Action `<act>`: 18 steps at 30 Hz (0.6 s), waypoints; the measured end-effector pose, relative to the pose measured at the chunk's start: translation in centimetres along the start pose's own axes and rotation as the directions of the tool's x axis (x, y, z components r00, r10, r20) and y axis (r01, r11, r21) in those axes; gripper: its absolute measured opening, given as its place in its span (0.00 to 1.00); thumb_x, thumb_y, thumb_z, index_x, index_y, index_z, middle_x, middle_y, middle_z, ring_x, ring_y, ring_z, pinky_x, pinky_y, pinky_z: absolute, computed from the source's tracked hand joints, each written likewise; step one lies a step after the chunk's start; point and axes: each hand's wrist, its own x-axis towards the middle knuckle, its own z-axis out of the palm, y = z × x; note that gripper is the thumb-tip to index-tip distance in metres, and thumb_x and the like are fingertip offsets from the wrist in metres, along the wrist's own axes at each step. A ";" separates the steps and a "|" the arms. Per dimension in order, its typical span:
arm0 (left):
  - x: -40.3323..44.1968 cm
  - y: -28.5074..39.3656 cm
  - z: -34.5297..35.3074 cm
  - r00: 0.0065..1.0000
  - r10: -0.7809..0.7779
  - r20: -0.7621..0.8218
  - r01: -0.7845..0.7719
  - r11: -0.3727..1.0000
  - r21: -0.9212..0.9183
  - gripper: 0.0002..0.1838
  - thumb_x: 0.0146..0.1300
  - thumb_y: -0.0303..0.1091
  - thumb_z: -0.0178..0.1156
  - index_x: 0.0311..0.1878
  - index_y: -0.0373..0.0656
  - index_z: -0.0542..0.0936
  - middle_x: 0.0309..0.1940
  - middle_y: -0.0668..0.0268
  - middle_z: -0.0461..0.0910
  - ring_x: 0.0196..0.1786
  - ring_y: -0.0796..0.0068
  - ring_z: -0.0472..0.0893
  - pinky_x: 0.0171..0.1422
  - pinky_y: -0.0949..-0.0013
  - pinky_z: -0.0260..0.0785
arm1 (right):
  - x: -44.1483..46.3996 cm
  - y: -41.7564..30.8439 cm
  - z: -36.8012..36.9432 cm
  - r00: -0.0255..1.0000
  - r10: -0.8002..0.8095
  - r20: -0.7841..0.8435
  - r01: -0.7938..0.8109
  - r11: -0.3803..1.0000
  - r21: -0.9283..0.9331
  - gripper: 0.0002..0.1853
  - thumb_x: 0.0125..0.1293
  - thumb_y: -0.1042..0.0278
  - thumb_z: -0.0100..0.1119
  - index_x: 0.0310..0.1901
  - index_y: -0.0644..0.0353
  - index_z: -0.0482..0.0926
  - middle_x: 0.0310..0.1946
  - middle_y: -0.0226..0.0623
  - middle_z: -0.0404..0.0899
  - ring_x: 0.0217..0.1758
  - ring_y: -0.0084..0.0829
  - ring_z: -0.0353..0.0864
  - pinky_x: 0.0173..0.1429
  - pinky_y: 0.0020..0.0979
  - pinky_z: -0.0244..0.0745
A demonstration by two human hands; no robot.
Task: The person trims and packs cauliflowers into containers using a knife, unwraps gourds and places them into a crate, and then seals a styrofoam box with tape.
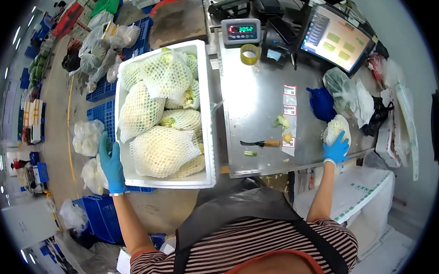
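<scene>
A white foam box holds several pale vegetables in foam netting, which look like cauliflowers, with bits of green stalk showing. Against the box's left outer wall lies my left hand in a blue glove, its fingers stretched upward along the rim. My right hand, gloved in blue too, has its fingers over a bundle of white foam netting at the right of the steel table. Whether anything is inside that netting is hidden. A knife with a wooden handle rests mid-table beside vegetable scraps.
A lit scale display, yellow tape roll, black printer and monitor stand along the back. Label stickers lie on the table. Blue cloth and plastic bags sit rightward. Blue pallets are at left.
</scene>
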 end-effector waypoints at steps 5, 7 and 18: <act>1.7 -1.8 -0.4 0.970 0.226 0.085 -0.233 0.968 0.090 0.27 0.68 0.29 0.61 0.70 0.41 0.70 0.66 0.59 0.72 0.65 0.65 0.73 0.70 0.64 0.65 | -0.8 -11.5 -14.7 0.786 -0.591 -0.180 0.533 0.501 0.682 0.47 0.55 0.59 0.73 0.75 0.54 0.60 0.69 0.48 0.67 0.71 0.50 0.66 0.73 0.47 0.63; 3.1 -0.2 1.2 0.943 0.264 0.203 -0.290 0.951 0.111 0.27 0.68 0.35 0.62 0.69 0.42 0.71 0.68 0.54 0.71 0.69 0.62 0.70 0.73 0.59 0.61 | -3.6 -18.7 -17.4 0.592 -0.746 -0.307 0.686 0.266 0.677 0.44 0.58 0.56 0.71 0.75 0.54 0.61 0.71 0.49 0.64 0.72 0.52 0.64 0.74 0.44 0.62; 10.8 -4.9 11.8 0.786 0.476 0.396 -0.612 0.501 0.612 0.45 0.56 0.43 0.69 0.77 0.66 0.59 0.77 0.57 0.56 0.78 0.57 0.57 0.71 0.37 0.52 | -14.8 -60.2 -25.7 0.124 -0.990 -0.064 0.745 0.050 0.665 0.43 0.58 0.27 0.59 0.67 0.52 0.75 0.63 0.48 0.76 0.65 0.49 0.76 0.68 0.41 0.70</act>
